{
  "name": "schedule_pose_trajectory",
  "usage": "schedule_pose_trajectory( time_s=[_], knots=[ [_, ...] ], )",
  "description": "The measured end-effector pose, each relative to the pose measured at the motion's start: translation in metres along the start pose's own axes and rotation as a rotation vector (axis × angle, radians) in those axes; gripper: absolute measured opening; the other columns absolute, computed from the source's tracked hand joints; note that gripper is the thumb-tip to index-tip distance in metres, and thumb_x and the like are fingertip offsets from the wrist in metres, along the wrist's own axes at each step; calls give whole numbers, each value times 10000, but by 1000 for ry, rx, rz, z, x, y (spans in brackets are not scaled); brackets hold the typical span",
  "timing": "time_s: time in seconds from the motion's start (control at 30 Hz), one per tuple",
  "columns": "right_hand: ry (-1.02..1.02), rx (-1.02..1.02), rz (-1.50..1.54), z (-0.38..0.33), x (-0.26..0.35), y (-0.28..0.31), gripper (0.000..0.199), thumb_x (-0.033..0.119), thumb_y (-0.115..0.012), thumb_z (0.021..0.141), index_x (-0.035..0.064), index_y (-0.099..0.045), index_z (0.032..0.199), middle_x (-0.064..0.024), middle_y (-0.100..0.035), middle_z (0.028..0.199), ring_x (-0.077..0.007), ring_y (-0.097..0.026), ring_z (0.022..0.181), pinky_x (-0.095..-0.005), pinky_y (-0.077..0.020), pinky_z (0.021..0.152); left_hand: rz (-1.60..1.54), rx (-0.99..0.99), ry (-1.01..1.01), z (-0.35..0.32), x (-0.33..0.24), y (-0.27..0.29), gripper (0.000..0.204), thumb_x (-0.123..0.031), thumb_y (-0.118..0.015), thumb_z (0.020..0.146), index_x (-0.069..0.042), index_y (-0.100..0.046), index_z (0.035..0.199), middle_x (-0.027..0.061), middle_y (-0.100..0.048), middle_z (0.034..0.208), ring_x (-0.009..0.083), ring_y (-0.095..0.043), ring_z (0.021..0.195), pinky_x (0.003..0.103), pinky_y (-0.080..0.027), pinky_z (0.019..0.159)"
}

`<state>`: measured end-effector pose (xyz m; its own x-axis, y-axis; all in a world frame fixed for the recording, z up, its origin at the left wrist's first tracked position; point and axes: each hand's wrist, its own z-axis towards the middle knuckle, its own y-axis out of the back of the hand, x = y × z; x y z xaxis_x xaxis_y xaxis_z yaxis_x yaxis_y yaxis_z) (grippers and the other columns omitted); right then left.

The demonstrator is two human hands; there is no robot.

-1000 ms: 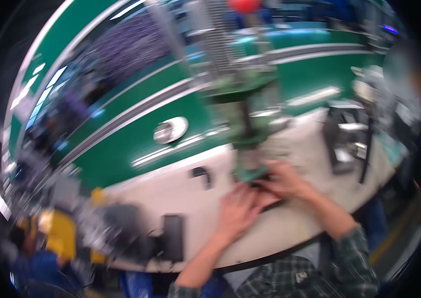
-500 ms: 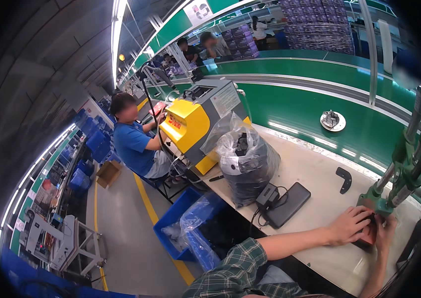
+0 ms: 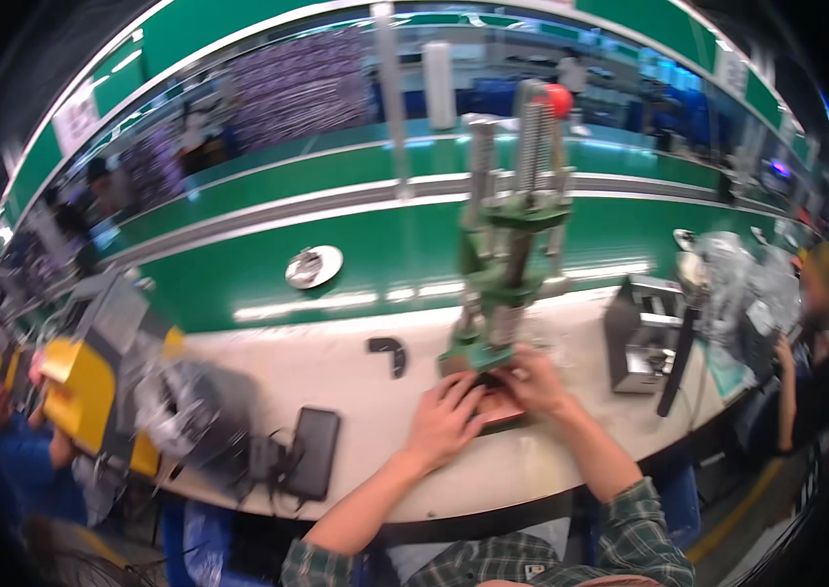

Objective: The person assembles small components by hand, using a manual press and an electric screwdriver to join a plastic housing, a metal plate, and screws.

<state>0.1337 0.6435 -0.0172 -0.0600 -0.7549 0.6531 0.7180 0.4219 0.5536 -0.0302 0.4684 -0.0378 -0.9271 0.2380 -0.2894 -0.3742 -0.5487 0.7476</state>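
Observation:
A green hand press (image 3: 504,284) with a red knob stands on the pale worktable (image 3: 375,504) in front of me. At its foot lies a reddish block (image 3: 500,409) with a dark piece (image 3: 488,380) on top, partly hidden by my fingers. My left hand (image 3: 446,419) comes at it from the left, its fingers bent over the dark piece and the block's edge. From the right, my right hand (image 3: 535,382) closes its fingertips on the far side, under the press head. What exactly the fingers pinch is blurred and covered.
Left of the press lie a curved black part (image 3: 390,354), a dark flat device (image 3: 314,455) with cables and a bag of dark parts (image 3: 194,411). A yellow-grey machine (image 3: 77,386) stands farther left. At right are a metal box fixture (image 3: 644,333) and a co-worker (image 3: 801,362). A round fixture (image 3: 313,266) sits on the green belt.
My view has swung to the right, bringing the press and my hands to the middle. Both hands stay at the reddish block under the press.

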Motion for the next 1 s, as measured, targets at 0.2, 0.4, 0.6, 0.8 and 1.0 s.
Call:
schedule_pose_trajectory(
  time_s=[0.2, 0.4, 0.6, 0.8, 1.0],
  knots=[
    [13, 10, -65, -12, 6, 15, 157, 153, -791, 933, 89, -817, 1074, -129, -745, 1070, -338, -715, 997, -429, -575, 882, -28, 18, -35, 8, -18, 10, 473, -262, -753, 915, -54, -685, 1335, 123, -621, 1459, 354, -536, 1344, 467, -489, 1053],
    [8, 60, -104, -5, 10, 7, 161, 189, -811, 914, 108, -828, 1052, -137, -734, 1117, -350, -695, 1068, -449, -562, 918, -10, 0, -28, 5, -15, 10, 485, -257, -760, 906, -49, -684, 1338, 123, -617, 1462, 369, -537, 1332, 472, -495, 1046],
    [62, 116, -186, 4, 24, 12, 188, 196, -752, 952, 159, -801, 1130, -162, -713, 1158, -384, -695, 1060, -469, -568, 889, -2, -18, -45, 3, -7, 8, 492, -318, -737, 944, -36, -677, 1341, 143, -604, 1458, 361, -530, 1336, 475, -493, 1010],
    [113, 219, -389, 5, 35, 17, 179, 194, -739, 956, 146, -793, 1120, -173, -723, 1141, -395, -714, 1013, -466, -585, 851, -37, -28, -34, 5, -11, 13, 484, -247, -770, 900, -27, -688, 1323, 139, -618, 1454, 372, -548, 1316, 464, -500, 1039],
    [81, 150, -218, 1, 25, 12, 182, 156, -786, 918, 132, -810, 1096, -163, -746, 1090, -392, -722, 992, -462, -593, 861, -31, -27, -40, 5, -12, 13, 477, -246, -773, 900, -24, -692, 1314, 138, -618, 1451, 371, -544, 1320, 463, -504, 1031]
  ],
)
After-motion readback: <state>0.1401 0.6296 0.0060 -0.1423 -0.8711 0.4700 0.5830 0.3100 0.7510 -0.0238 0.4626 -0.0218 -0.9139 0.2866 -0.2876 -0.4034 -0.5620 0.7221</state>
